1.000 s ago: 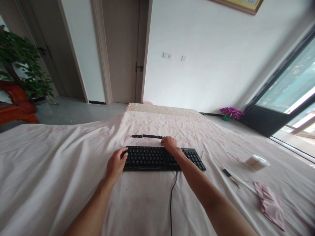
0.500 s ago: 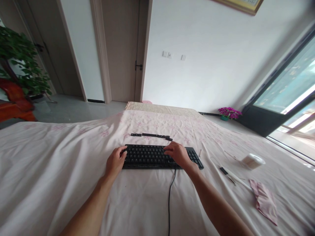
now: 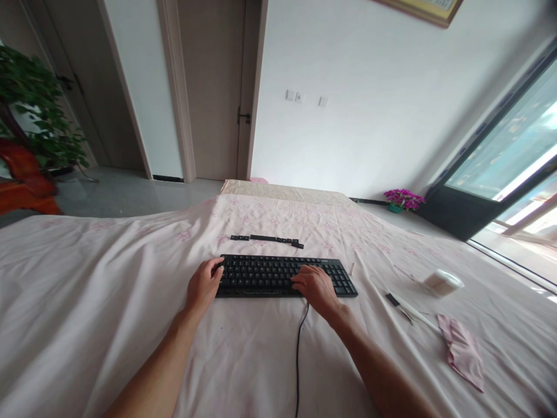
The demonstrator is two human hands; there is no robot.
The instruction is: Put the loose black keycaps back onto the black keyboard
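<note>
A black wired keyboard lies on a table covered with a pale pink cloth. My left hand grips the keyboard's left end, fingers curled over its edge. My right hand rests on the keyboard's front edge near the right of the main keys, fingers bent down onto the keys. Behind the keyboard lies a row of loose black keycaps. The keyboard's cable runs toward me between my arms.
To the right on the cloth lie a small white stick, a thin tool with a black end, a round white container and a folded pink cloth. A potted plant stands far left.
My right hand has drawn back from the loose keycaps behind the keyboard, across the keys, to the keyboard's front edge. My left hand has stayed on the left end.
</note>
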